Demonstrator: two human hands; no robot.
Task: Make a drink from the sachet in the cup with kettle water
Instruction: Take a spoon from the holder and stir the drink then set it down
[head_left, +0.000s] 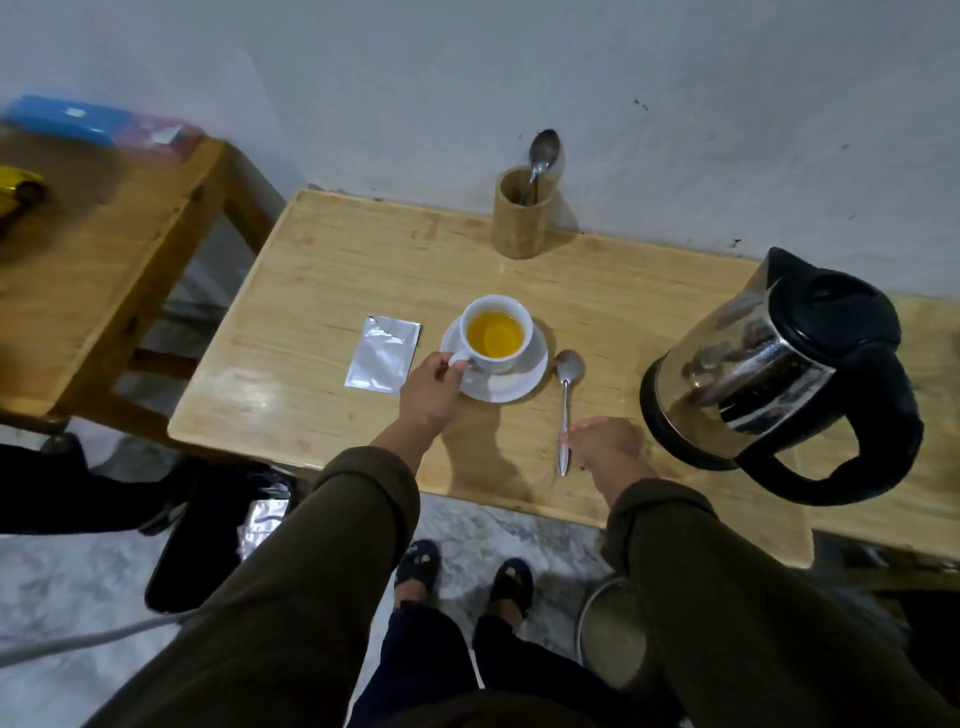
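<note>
Cup (497, 332) on saucer (493, 387), filled yellow, drink apparently made; sachet (383, 353) left of it; left hand (431, 387) pinching its handle, right hand (602, 441) loosely curled beside spoon (565, 400), grip unclear

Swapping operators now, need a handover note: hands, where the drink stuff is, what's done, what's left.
Left hand: fingers closed on the cup handle; cup sits on its saucer.
Right hand: on the table by the handle end of the spoon; whether it grips the spoon is unclear.
Sachet: flat on the table, left of the saucer.
Kettle: standing on the table at right, not held.
Done: cup holds yellow liquid, so powder and water appear to be in.
Left: probably just a stir if needed, then clear the sachet.
</note>
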